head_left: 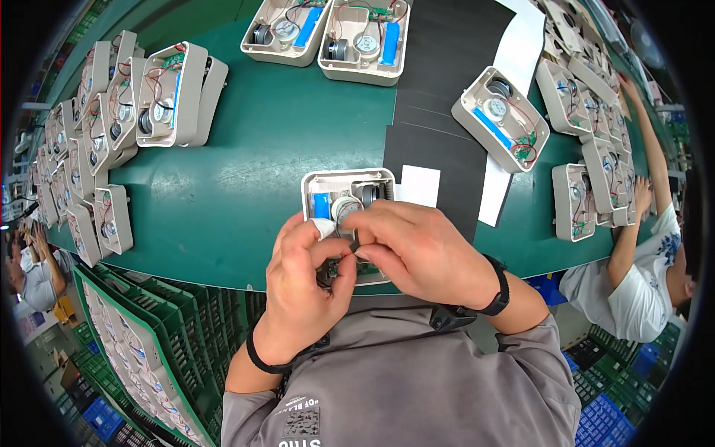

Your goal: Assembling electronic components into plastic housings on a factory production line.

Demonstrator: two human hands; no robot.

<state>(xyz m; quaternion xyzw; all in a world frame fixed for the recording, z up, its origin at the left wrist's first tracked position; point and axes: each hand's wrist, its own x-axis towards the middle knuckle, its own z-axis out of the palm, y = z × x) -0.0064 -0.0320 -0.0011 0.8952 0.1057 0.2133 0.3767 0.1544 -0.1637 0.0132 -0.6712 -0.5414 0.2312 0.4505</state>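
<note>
Left hand (302, 287) curled, thumb and fingers pinching a small dark part (330, 274) at the near edge of the open beige plastic housing (328, 182). Right hand (417, 253) arched over that same housing, fingertips pressed together on a thin dark piece (354, 242) just beside the left thumb. Inside the shallow rectangular shell: a blue cylindrical cell (321, 205), a round silvery disc (344, 206), a black ribbed component (370, 194). Underneath, a smooth green tabletop (253, 186), slightly glossy. Just right, matte black sheets (439, 97) and a white paper square (421, 185). Far left, upright stacked housings (167, 97) with red wiring; near left, green ribbed crates (149, 350).
</note>
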